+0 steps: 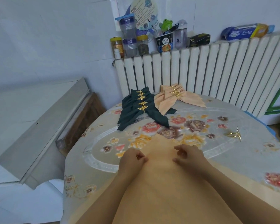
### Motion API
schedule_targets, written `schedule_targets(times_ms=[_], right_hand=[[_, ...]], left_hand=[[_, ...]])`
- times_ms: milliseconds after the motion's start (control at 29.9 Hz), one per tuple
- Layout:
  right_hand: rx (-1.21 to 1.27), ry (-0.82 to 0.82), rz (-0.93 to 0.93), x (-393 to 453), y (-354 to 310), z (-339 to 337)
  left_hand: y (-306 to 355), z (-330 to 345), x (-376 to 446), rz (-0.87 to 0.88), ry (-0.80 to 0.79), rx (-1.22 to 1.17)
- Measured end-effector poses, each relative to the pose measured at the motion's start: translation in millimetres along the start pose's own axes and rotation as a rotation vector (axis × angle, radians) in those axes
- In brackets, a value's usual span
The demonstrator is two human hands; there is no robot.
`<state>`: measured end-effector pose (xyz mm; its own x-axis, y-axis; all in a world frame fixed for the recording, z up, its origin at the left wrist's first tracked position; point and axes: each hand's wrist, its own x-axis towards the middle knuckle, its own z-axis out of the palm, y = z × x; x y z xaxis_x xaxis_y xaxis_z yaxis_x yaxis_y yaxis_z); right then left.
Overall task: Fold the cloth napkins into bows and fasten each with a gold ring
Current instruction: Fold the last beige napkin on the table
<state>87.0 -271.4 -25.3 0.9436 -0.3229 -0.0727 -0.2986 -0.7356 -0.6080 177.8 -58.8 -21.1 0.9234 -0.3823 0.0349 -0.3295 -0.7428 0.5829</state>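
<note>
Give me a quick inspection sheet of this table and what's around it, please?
Surface: round table with a floral cover.
Job's things: peach napkin spread flat at the near edge; pile of dark green bows and pile of peach bows at the far side, already ringed; one loose gold ring to the right.
Clutter: jars, cup of pens and boxes on the radiator.
Hands: left hand and right hand each pinch the napkin with curled fingers.
Cables: nothing seen.
Surroundings: tiled wall, a white cabinet on the left.
</note>
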Motion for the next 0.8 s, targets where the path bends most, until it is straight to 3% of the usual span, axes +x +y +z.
schedule_targets(times_ms=[200,434,501,668,802], right_hand=[[-0.239,0.136,0.07,33,-5,10],[-0.308,0.247,0.106,56,-8,20],[-0.284,0.247,0.087,59,-7,23],[-0.201,0.159,0.118,74,-11,18],[-0.119,0.154,0.136,83,-13,19]], left_hand=[[6,13,24,-0.039,0.16,-0.042],[6,33,47,0.008,0.191,0.098],[6,31,51,-0.025,0.148,0.117],[11,19,71,-0.159,-0.142,0.084],[8,22,80,-0.153,-0.134,-0.04]])
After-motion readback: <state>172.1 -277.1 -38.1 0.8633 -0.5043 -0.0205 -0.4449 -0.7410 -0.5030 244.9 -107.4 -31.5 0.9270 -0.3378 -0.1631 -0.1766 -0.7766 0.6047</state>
